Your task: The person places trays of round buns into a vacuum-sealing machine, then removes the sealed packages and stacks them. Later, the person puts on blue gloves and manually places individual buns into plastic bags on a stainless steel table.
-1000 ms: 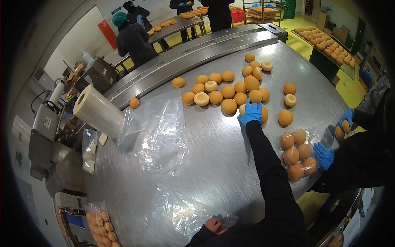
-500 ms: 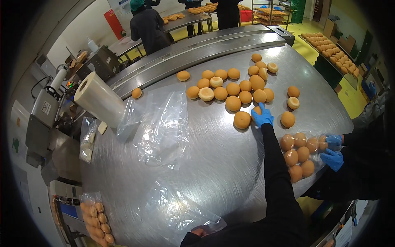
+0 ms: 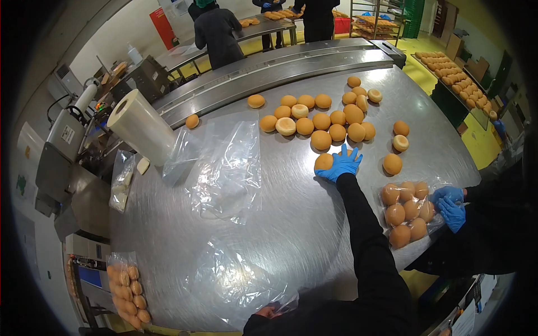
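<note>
My right hand [image 3: 343, 164], in a blue glove, lies over two round golden buns with its fingers spread. One bun [image 3: 323, 162] shows at its left side; the other is mostly hidden beneath the fingers. At the lower edge my left hand [image 3: 269, 312] is closed at the rim of a clear plastic bag [image 3: 238, 283] lying flat on the steel table [image 3: 302, 241]; much of this hand is hidden by the dark sleeve. Beyond my right hand is a loose group of buns [image 3: 321, 121], a few showing their pale undersides.
At right, a co-worker's blue-gloved hands [image 3: 450, 208] hold a clear bag of buns [image 3: 412, 210]. Another clear bag [image 3: 230, 173] lies left of centre, beside a standing plastic roll [image 3: 140, 126]. A filled bag [image 3: 129, 294] is at lower left. A metal rail [image 3: 269, 67] borders the far side.
My right hand has shifted left and spread over two buns, nudging them slightly left. The co-worker's hands have come together at the bag's mouth. My left hand stays by the bag.
</note>
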`<action>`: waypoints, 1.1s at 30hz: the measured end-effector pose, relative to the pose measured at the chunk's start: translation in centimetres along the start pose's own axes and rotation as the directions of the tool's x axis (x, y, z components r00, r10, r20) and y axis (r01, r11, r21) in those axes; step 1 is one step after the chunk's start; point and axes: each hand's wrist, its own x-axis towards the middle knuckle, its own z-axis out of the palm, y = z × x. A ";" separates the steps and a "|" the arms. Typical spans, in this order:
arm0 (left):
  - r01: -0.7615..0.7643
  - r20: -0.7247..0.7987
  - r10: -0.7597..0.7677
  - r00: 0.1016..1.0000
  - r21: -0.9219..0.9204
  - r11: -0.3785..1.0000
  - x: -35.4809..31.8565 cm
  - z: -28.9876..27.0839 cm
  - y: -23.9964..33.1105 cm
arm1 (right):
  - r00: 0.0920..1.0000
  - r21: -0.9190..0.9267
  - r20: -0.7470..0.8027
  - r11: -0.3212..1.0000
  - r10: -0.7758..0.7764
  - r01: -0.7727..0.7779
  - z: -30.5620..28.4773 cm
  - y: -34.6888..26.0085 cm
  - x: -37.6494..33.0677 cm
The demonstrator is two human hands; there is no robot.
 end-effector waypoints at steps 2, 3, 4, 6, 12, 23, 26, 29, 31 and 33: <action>0.006 -0.020 -0.006 1.000 -0.008 1.000 -0.4 0.1 0.0 | 1.000 -0.010 0.024 1.000 0.020 -0.020 -0.2 -0.3 -0.2; 0.004 -0.037 -0.004 0.999 -0.005 1.000 -0.4 0.2 0.1 | 0.998 0.015 -0.059 1.000 -0.015 0.016 0.8 -0.3 0.0; 0.001 -0.054 0.000 0.999 0.004 1.000 -0.5 0.2 0.3 | 0.989 0.036 -0.143 0.998 -0.047 0.053 2.6 -0.5 0.2; -0.018 -0.097 0.022 0.995 0.033 0.999 -0.4 0.4 -0.1 | 0.935 0.111 -0.329 0.978 -0.134 0.179 3.8 -1.0 -1.0; 0.127 -0.027 -0.141 0.990 -0.286 0.950 0.5 2.5 -4.7 | 0.909 0.806 -0.407 0.434 -0.085 0.401 4.2 -3.6 -9.0; -0.094 -0.295 0.066 0.953 -0.082 0.992 -3.5 1.3 3.2 | 0.899 0.874 -0.404 0.364 0.170 0.323 6.8 0.6 -16.8; -0.287 -0.469 0.324 0.822 0.151 0.946 -5.5 -0.8 11.0 | 0.898 0.913 -0.382 -0.065 0.217 0.404 4.7 -1.0 -20.6; -0.484 -0.506 0.601 0.619 0.357 0.799 -5.1 -2.2 18.4 | 0.944 0.933 -0.322 -0.145 0.068 0.329 2.1 -4.8 -26.0; -0.596 -0.459 0.736 0.498 0.435 0.675 -4.0 -1.8 20.4 | 0.967 0.927 -0.254 -0.294 -0.036 0.233 0.5 -8.0 -28.5; -0.689 -0.388 0.833 0.396 0.473 0.548 -2.6 -1.3 21.0 | 0.969 0.896 -0.206 -0.424 -0.140 0.129 -0.6 -9.4 -29.6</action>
